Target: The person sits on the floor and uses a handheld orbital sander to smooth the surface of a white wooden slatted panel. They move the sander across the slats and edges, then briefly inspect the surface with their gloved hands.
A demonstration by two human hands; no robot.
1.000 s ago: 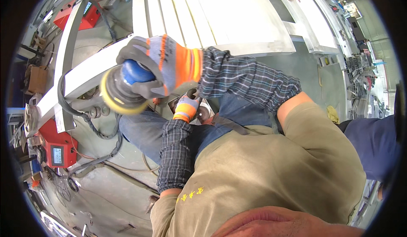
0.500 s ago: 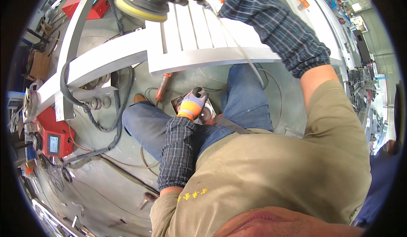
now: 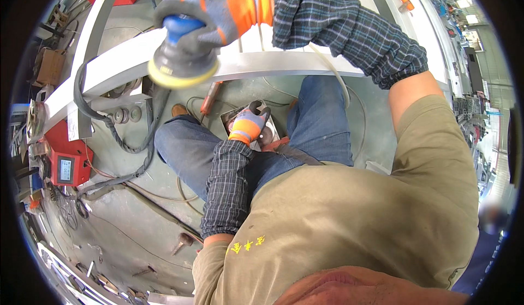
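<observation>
My right hand (image 3: pixel 218 13), in a grey and orange glove, grips a pneumatic disc sander (image 3: pixel 183 51) with a blue top and a yellow-edged pad. The sander is tilted over the near edge of the white metal frame (image 3: pixel 256 63); whether its pad touches the frame I cannot tell. A pale hose (image 3: pixel 335 75) runs from under my right forearm down past my knee. Low between my knees, my left hand (image 3: pixel 248 123) hovers over an open box (image 3: pixel 228 120) with round discs. Its fingers are curled but apart from the thumb, with nothing visible between them.
An orange-red tool (image 3: pixel 210 98) lies on the floor beyond my knees. At left stand a red machine with a screen (image 3: pixel 65 163) and thick dark cables (image 3: pixel 147 168). A hammer-like tool (image 3: pixel 184 241) lies at lower left. Another person (image 3: pixel 486 250) is at the right edge.
My right hand has brought the sander nearer to me, from above the slats to the frame's near edge. My left hand has risen slightly, its fingers spreading from the thumb.
</observation>
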